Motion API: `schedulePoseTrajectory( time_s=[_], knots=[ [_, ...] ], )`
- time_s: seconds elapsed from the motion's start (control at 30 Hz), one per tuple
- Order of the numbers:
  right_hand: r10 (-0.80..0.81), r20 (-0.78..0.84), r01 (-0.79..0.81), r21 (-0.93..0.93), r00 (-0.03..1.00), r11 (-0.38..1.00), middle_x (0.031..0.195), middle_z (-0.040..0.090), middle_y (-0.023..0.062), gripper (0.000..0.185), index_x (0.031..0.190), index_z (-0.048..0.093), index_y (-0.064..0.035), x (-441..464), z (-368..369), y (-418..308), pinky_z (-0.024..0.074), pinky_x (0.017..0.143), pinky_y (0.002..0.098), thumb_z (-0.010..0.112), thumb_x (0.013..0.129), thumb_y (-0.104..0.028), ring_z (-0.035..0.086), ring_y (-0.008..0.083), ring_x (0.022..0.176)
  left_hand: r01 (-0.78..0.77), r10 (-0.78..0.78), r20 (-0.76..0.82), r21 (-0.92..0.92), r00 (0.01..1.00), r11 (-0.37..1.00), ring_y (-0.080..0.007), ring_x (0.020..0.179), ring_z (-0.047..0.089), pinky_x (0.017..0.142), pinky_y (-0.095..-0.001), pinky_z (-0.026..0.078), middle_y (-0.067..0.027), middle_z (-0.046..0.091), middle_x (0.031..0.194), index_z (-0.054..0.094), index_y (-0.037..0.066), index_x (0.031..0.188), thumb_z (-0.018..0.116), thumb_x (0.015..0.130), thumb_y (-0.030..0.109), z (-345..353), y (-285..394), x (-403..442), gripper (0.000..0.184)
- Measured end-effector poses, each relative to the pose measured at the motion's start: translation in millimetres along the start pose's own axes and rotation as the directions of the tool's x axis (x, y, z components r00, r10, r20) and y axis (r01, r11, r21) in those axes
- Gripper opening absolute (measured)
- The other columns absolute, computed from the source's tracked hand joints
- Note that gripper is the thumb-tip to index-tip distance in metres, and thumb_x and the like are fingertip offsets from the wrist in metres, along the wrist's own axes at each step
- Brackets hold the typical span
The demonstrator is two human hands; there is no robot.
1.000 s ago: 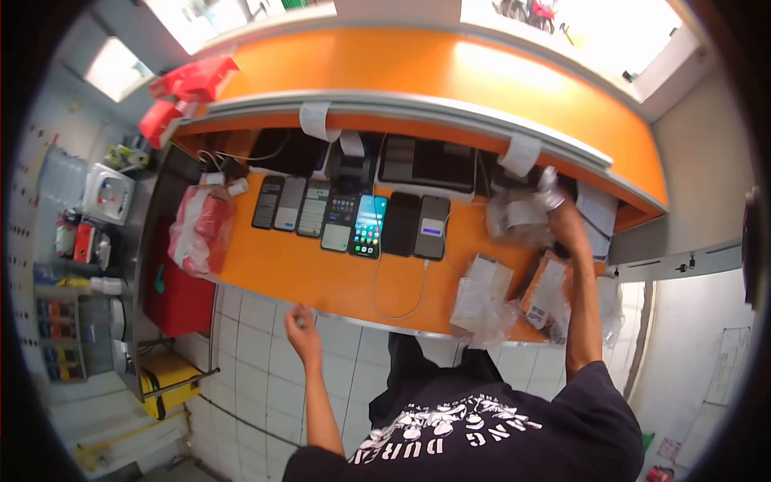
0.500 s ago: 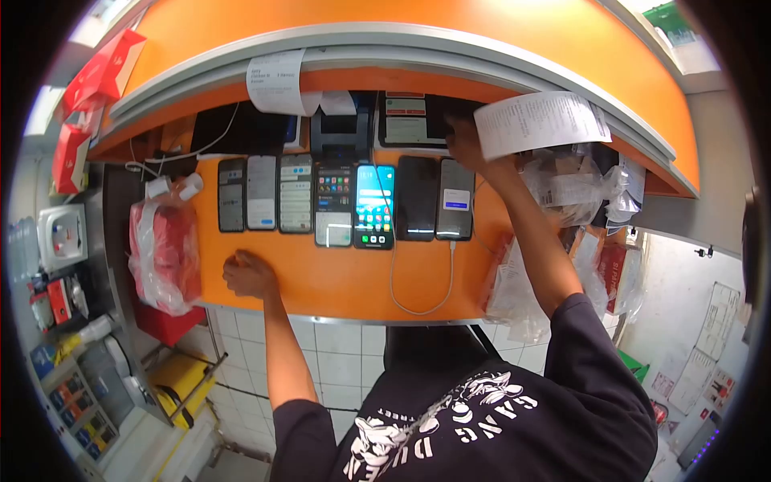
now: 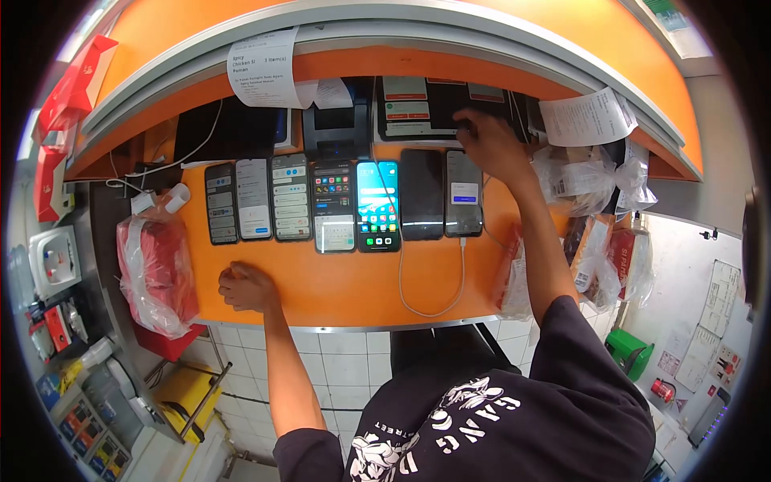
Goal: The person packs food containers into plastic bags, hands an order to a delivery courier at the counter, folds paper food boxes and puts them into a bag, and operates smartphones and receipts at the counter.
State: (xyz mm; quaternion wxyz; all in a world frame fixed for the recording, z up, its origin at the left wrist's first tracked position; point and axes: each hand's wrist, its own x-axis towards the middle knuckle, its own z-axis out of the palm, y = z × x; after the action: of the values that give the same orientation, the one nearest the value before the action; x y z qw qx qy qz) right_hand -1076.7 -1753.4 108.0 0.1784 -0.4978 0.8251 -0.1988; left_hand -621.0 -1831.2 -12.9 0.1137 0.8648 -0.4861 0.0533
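My right hand (image 3: 491,146) reaches under the shelf, its fingertips at the lower edge of a tablet (image 3: 414,108) whose screen is lit with red buttons. It grips nothing that I can see; some fingers are bent. My left hand (image 3: 247,287) rests on the orange counter (image 3: 345,285) with fingers curled and nothing visible in them. Between the hands lies a row of several phones. One phone with a bright blue screen (image 3: 377,205) is in the middle; beside it a dark phone (image 3: 422,195) lies, and a phone on a white cable (image 3: 464,213) sits below my right hand.
Long receipts hang from the shelf edge, one at left (image 3: 261,72) and one at right (image 3: 590,119). A black receipt printer (image 3: 333,128) stands below the shelf. A plastic-wrapped red package (image 3: 157,269) sits at left; bagged packages (image 3: 598,261) sit at right.
The right receipt, earlier overlapping my right hand, now hangs farther right. My right hand has shifted slightly along the tablet, and the camera view has moved a little. My left hand stays curled on the counter.
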Motion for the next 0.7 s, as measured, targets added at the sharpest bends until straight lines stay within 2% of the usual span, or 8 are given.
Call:
schedulePoseTrajectory(
  time_s=[0.13, 0.23, 0.33, 0.43, 0.53, 0.63, 0.7],
  knots=[
    [0.002, -0.02, -0.004, -0.075, 1.0, 0.997, 0.091, 0.07, 0.0214, 0.042, 0.128, 0.058, -0.0065, 21, 6, 7, 0.0505, 0.086, 0.0454, 0.056, 0.088, -0.02, 0.067, 0.0378, 0.091, 0.005, -0.005, -0.027, -0.004, 1.0, 1.0, -0.0346, 0.101, 0.053, 0.083, -0.0515, 0.042, -0.0117, 0.054, 0.108, 0.056, 0.009, 0.109, 0.046, 0.097, 0.044, 3, 1, 0, 0.038],
    [-0.075, -0.078, 0.057, -0.205, 0.994, 0.977, 0.093, 0.069, 0.0234, 0.041, 0.125, 0.061, -0.006, 32, 19, 17, 0.0499, 0.088, 0.0466, 0.055, 0.087, -0.022, 0.067, 0.0378, 0.093, 0.01, -0.01, -0.009, 0.005, 1.0, 1.0, -0.0346, 0.101, 0.052, 0.083, -0.0515, 0.042, -0.0117, 0.054, 0.108, 0.055, 0.009, 0.109, 0.046, 0.097, 0.045, 0, 0, -2, 0.039],
    [-0.053, 0.154, 0.089, -0.24, 0.987, 0.967, 0.095, 0.068, 0.0247, 0.037, 0.117, 0.067, -0.0051, 22, 5, 19, 0.0496, 0.09, 0.0465, 0.055, 0.086, -0.022, 0.067, 0.0379, 0.094, 0.015, -0.015, 0.005, -0.021, 1.0, 1.0, -0.0349, 0.102, 0.052, 0.084, -0.0516, 0.042, -0.0118, 0.053, 0.108, 0.055, 0.009, 0.11, 0.045, 0.097, 0.045, 1, 3, -1, 0.04],
    [0.003, 0.098, 0.01, -0.125, 0.995, 0.992, 0.093, 0.068, 0.0245, 0.031, 0.109, 0.07, -0.0057, -7, -8, 2, 0.0503, 0.088, 0.0449, 0.054, 0.085, -0.018, 0.067, 0.0378, 0.091, 0.029, -0.028, 0.039, -0.006, 0.999, 1.0, -0.0353, 0.102, 0.052, 0.084, -0.0518, 0.041, -0.0123, 0.053, 0.108, 0.054, 0.009, 0.11, 0.044, 0.097, 0.046, -2, 2, -1, 0.041],
    [0.084, 0.006, -0.082, -0.122, 0.996, 0.989, 0.089, 0.069, 0.023, 0.031, 0.111, 0.07, -0.0076, -12, -9, 14, 0.051, 0.084, 0.0435, 0.054, 0.085, -0.015, 0.068, 0.0367, 0.087, 0.031, -0.03, 0.057, -0.018, 0.998, 0.999, -0.0356, 0.102, 0.051, 0.084, -0.0519, 0.041, -0.0127, 0.052, 0.109, 0.053, 0.009, 0.11, 0.043, 0.097, 0.046, -4, 4, 0, 0.041],
    [0.085, -0.054, -0.09, -0.079, 0.995, 0.993, 0.095, 0.07, 0.0198, 0.029, 0.111, 0.069, -0.012, -15, -18, 19, 0.052, 0.085, 0.0436, 0.054, 0.087, -0.019, 0.067, 0.0362, 0.092, 0.042, -0.04, 0.058, -0.032, 0.997, 0.999, -0.0358, 0.103, 0.051, 0.085, -0.0522, 0.041, -0.0129, 0.052, 0.109, 0.053, 0.009, 0.11, 0.043, 0.097, 0.046, -6, 6, -1, 0.041],
    [0.041, -0.131, -0.048, -0.047, 0.991, 0.998, 0.084, 0.067, 0.0196, 0.03, 0.112, 0.069, -0.01, -19, -18, 27, 0.0509, 0.079, 0.0424, 0.055, 0.087, -0.017, 0.066, 0.0346, 0.081, 0.044, -0.044, 0.035, -0.003, 0.998, 0.999, -0.036, 0.104, 0.052, 0.085, -0.0526, 0.041, -0.0128, 0.052, 0.109, 0.053, 0.009, 0.11, 0.043, 0.097, 0.046, -4, 6, -1, 0.041]
  ],
)
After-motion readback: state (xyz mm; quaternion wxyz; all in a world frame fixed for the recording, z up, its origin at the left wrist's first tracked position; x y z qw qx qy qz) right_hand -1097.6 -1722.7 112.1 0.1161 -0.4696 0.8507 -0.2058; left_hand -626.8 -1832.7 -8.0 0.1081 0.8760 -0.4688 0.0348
